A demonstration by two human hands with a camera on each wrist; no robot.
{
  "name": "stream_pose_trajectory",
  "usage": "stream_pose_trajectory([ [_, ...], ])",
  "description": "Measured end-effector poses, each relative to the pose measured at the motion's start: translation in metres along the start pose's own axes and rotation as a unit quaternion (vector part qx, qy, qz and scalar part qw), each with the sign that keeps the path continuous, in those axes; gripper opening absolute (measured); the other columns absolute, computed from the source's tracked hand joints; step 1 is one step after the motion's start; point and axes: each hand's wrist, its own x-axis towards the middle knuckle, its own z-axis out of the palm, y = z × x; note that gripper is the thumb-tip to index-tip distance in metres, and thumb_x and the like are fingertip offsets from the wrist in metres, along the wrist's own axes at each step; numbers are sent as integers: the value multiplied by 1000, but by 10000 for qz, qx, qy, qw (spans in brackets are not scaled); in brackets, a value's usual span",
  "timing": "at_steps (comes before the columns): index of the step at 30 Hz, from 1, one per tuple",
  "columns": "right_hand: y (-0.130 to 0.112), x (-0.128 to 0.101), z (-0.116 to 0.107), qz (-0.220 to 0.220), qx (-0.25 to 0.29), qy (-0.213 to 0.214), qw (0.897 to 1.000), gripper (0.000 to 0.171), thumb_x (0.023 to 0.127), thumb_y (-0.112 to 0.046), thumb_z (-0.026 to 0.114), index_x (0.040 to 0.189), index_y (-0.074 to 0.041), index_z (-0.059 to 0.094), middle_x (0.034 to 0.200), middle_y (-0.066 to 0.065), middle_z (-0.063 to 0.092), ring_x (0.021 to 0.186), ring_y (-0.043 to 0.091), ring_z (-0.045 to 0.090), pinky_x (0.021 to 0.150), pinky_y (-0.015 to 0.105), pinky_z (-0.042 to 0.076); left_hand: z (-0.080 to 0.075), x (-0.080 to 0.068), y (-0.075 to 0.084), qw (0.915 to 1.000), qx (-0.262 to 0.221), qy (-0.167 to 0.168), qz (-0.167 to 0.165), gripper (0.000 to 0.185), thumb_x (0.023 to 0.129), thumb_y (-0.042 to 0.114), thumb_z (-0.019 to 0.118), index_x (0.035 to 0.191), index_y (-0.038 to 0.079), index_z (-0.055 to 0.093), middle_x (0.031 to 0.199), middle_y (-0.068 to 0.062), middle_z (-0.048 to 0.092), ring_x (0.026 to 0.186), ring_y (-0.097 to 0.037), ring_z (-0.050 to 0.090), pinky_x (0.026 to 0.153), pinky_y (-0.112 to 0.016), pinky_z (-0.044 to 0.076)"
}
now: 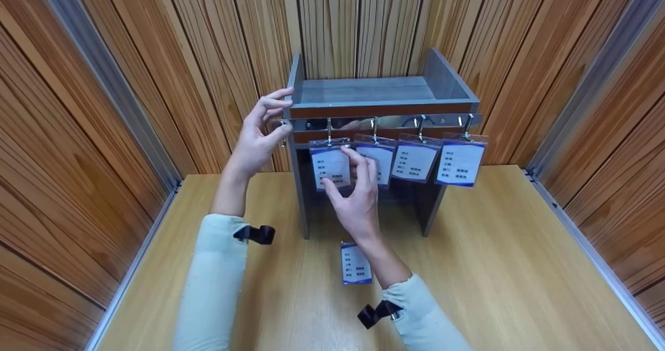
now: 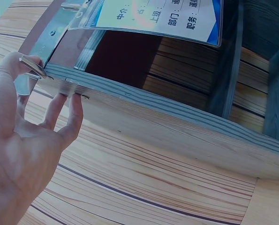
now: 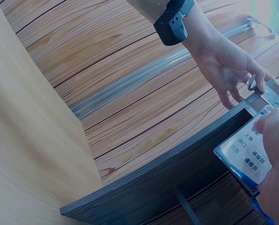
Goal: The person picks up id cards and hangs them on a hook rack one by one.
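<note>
Pale wood is running under everything here: the bench (image 1: pixel 493 268) is carrying a loose badge (image 1: pixel 356 264) lying flat, just in front of the right wrist. Behind it, the right hand (image 1: pixel 353 190) is reaching up with thumb and fingers spread, closing on the first badge (image 1: pixel 331 165), which is hanging from a hook on the rail (image 1: pixel 395 121); the thumb is sitting at its lower edge and the fingers are lying against its right side, overlapping the second badge (image 1: pixel 382 161). From the right wrist view the fingers are pressing on the card's face, though how firmly they are pinching it I cannot tell.

Two more badges (image 1: pixel 414 160) (image 1: pixel 460 162) are dangling further right along the same rail, side by side and slightly tilted.

The left hand (image 1: pixel 257 138) is resting at the left end of the shelf (image 1: pixel 363 89), fingers nearly straight, fingertips (image 2: pixel 73 96) touching the shelf's front edge, thumb beside the end hook (image 2: pixel 32 68).

The shelf is standing on the bench, against wood-panelled walls (image 1: pixel 156 70).
</note>
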Motion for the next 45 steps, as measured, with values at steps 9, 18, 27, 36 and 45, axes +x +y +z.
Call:
stream_pose_trajectory([
  [9,2,-5,-8,86,-21,-50,9999,66,99,-18,88,157,-9,58,147,14,61,132,26,63,111,42,59,0,0,1,10000,25,-30,-19,36,106,-5,60,142,-4,58,174,-13,53,161,-30,49,139,-60,29],
  [18,10,-14,-16,144,24,-78,9999,66,98,-18,88,157,-9,59,144,16,63,131,29,65,112,46,60,0,-2,1,10000,-32,13,-52,34,106,-5,60,140,-1,61,174,-13,53,161,-36,49,137,-60,32],
  [27,19,-21,-23,197,-13,-234,9995,68,97,-18,89,158,-10,59,142,16,63,130,29,67,111,50,60,1,0,2,9998,-2,1,-180,36,106,-6,60,142,-2,59,175,-10,51,161,-32,50,137,-60,32],
  [36,26,-31,-29,273,-124,-398,9988,70,97,-17,89,161,-13,59,144,14,64,130,28,68,110,46,61,0,-1,2,9998,98,-4,-153,36,108,-5,60,144,-4,58,175,-9,52,162,-30,50,138,-60,32],
  [45,33,-38,-37,279,-217,-441,9984,70,96,-17,89,160,-12,60,142,15,66,128,31,71,104,49,65,0,0,2,9999,13,10,-133,35,106,-5,61,141,0,60,175,-10,52,162,-33,48,139,-60,30],
])
